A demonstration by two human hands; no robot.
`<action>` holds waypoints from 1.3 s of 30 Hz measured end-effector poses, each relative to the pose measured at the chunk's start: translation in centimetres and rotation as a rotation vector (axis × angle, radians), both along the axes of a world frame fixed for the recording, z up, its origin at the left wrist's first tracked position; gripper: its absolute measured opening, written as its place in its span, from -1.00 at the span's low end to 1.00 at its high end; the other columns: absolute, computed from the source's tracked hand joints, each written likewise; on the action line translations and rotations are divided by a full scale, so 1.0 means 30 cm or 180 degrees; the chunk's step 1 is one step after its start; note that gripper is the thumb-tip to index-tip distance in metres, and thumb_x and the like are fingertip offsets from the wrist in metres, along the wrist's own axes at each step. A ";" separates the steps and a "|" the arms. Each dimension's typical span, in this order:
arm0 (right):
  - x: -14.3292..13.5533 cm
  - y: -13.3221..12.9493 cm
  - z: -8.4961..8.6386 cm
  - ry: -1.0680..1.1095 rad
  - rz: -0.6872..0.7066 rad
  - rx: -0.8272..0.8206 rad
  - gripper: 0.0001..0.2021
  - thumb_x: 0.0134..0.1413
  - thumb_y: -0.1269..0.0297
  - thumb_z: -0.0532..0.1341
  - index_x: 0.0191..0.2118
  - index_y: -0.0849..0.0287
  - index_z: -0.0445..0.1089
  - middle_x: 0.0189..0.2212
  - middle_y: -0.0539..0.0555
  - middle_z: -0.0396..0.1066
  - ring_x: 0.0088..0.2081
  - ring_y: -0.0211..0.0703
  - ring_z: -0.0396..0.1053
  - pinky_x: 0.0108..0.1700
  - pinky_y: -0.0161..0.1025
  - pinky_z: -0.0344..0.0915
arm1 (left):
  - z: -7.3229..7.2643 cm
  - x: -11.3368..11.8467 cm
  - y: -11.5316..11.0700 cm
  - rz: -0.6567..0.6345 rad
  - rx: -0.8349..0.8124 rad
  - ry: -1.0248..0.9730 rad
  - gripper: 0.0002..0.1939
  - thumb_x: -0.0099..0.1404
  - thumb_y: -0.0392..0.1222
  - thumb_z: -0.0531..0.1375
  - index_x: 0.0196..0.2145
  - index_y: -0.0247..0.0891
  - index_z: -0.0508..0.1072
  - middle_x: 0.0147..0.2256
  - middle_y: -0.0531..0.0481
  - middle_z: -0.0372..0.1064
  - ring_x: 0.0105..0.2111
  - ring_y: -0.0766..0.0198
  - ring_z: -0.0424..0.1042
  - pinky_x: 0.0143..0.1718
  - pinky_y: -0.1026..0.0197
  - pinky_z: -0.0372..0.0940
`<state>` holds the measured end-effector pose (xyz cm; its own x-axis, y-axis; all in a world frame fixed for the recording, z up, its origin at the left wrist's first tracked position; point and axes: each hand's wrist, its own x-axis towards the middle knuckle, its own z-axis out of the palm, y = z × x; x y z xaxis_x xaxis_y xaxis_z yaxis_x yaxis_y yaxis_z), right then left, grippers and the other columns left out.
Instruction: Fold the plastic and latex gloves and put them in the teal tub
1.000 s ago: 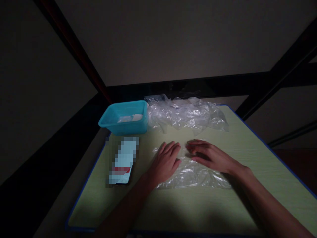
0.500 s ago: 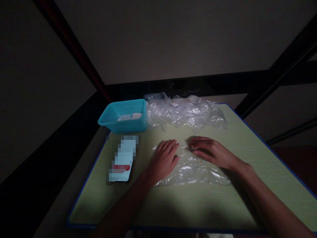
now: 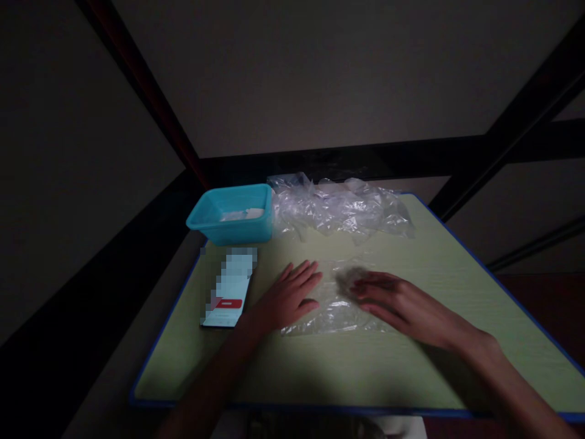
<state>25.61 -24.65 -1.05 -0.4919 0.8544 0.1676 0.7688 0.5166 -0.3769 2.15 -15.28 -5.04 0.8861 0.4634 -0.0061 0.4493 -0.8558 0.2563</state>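
A clear plastic bag (image 3: 338, 311) lies spread on the table in front of me, wrinkled along its near side. My left hand (image 3: 292, 296) rests flat on its left part, fingers stretched and thumb apart. Over the bag's right part is my right hand (image 3: 393, 302), a little blurred, its fingers loosely curved and the thumb apart from them. Nothing shows between those fingers. Whether the right fingertips touch the plastic I cannot tell.
More crumpled clear plastic bags (image 3: 342, 210) lie along the table's back edge. Left of them stands a turquoise basket (image 3: 237, 231) with whitish items inside. A phone (image 3: 231, 289) with a lit, partly pixelated screen lies at the left. The pale table (image 3: 365, 378) has a blue edge.
My right hand has moved toward me and slightly right over the bag. My left hand has shifted a little left, its fingers spread wider. The bag looks flatter on the right.
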 end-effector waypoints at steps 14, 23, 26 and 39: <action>0.012 -0.125 -0.033 -0.0291 -0.0350 0.0033 -0.70 0.22 0.26 0.00 -0.04 0.20 0.37 -0.07 0.17 0.41 0.00 -0.02 0.33 -0.02 -0.03 0.35 | 0.007 -0.039 -0.072 0.0201 0.0484 0.0037 -0.52 0.33 -0.05 0.01 0.14 -0.31 0.11 0.17 -0.19 0.10 0.21 0.06 -0.02 0.18 -0.11 -0.09; 0.041 -0.079 -0.083 -0.0520 -0.0439 0.0239 -0.66 0.22 0.25 0.01 0.04 0.25 0.29 -0.01 0.23 0.37 0.03 0.06 0.30 0.01 0.08 0.30 | 0.055 -0.055 -0.192 0.0277 0.0646 0.0216 -0.51 0.30 -0.01 0.04 0.10 -0.32 0.17 0.04 -0.23 0.26 0.12 -0.02 0.14 0.15 -0.17 -0.05; 0.043 -0.062 -0.084 -0.0627 -0.0460 0.0218 -0.65 0.23 0.24 0.00 0.07 0.25 0.24 0.01 0.21 0.36 0.05 0.05 0.28 0.03 0.08 0.28 | 0.061 -0.050 -0.227 0.0234 0.0678 0.0209 -0.46 0.28 0.02 0.06 0.13 -0.30 0.13 0.03 -0.23 0.27 0.09 -0.03 0.18 0.14 -0.19 -0.03; 0.015 -0.066 -0.101 -0.0778 -0.0439 0.0282 -0.53 0.21 0.17 0.01 0.19 0.21 0.09 0.19 0.18 0.11 0.19 0.05 0.06 0.13 0.10 0.14 | 0.059 -0.088 -0.281 0.0469 0.0193 0.0228 -0.33 0.25 -0.04 0.12 0.22 -0.25 -0.05 0.19 -0.25 0.05 0.19 -0.09 0.02 0.11 -0.22 0.05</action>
